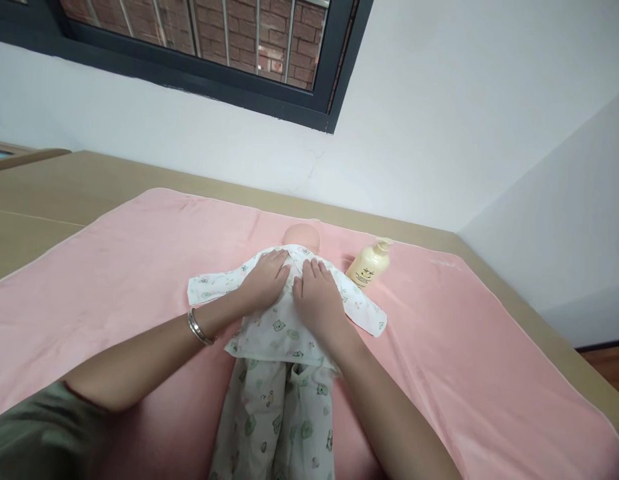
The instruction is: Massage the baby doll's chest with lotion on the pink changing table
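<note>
A: From the head camera, what do you see?

B: A doll (302, 237) lies face-up on a pink towel (114, 280), dressed in a white printed top (274, 327) and matching trousers (277, 420). Only the crown of its head shows past the collar.

A: Which way does it lie?

B: Long axis runs straight away from the person: legs nearest the camera, head toward the wall. The sleeves spread out to either side across that line.

A: And the hands?

B: Both are on the doll's chest, side by side, just below the collar. The left hand (264, 279) lies flat, fingers together and pointing toward the head, palm pressed on the cloth. The right hand (317, 297) does the same, touching the left along the thumb side. Neither pinches anything that I can see; they are laid open on the fabric, pressing rather than gripping.

A: Which hand is nearer the head?

B: About equal. The left fingertips sit a shade closer to the collar; the right hand covers more of the chest lower down.

A: Anything on the wrists?

B: A bangle (199, 328) on the left one.

A: What else is nearby?

B: A cream pump bottle (368, 265) lies on the towel just beside the doll's right-hand sleeve, near the right hand but apart from it. The towel covers a tan mattress (39, 200) under a window (214, 40).
</note>
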`<state>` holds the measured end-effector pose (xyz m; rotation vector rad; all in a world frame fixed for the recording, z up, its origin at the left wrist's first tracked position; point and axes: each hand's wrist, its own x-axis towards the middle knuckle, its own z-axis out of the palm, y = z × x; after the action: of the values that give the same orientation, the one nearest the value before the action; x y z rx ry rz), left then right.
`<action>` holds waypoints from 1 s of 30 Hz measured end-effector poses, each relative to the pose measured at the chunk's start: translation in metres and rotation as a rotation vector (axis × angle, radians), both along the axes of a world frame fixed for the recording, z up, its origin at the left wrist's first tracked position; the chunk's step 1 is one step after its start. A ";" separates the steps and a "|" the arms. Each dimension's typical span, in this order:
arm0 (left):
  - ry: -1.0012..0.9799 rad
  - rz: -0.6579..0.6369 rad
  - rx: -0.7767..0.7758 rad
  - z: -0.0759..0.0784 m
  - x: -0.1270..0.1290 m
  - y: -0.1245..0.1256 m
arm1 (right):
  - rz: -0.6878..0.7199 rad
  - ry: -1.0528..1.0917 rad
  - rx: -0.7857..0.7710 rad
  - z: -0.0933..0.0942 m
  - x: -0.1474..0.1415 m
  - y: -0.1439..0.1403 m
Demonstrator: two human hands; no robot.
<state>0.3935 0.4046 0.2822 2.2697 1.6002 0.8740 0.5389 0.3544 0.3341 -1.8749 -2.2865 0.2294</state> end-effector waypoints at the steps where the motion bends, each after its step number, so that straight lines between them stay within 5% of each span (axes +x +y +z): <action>1: -0.001 0.005 0.000 0.000 0.000 0.000 | 0.003 -0.009 -0.001 0.001 -0.001 -0.002; 14: 0.246 0.031 0.196 0.002 0.022 -0.049 | 0.025 0.110 0.025 -0.008 0.030 0.036; 22: 0.179 0.007 0.080 0.014 0.007 -0.020 | 0.001 -0.113 0.039 0.012 0.009 0.001; 30: 0.181 0.034 0.139 0.002 0.008 -0.016 | 0.072 -0.075 0.044 0.018 0.018 0.003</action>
<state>0.4017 0.3882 0.2843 2.4873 1.7068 0.8327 0.5568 0.3574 0.3519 -1.8110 -2.3903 0.1187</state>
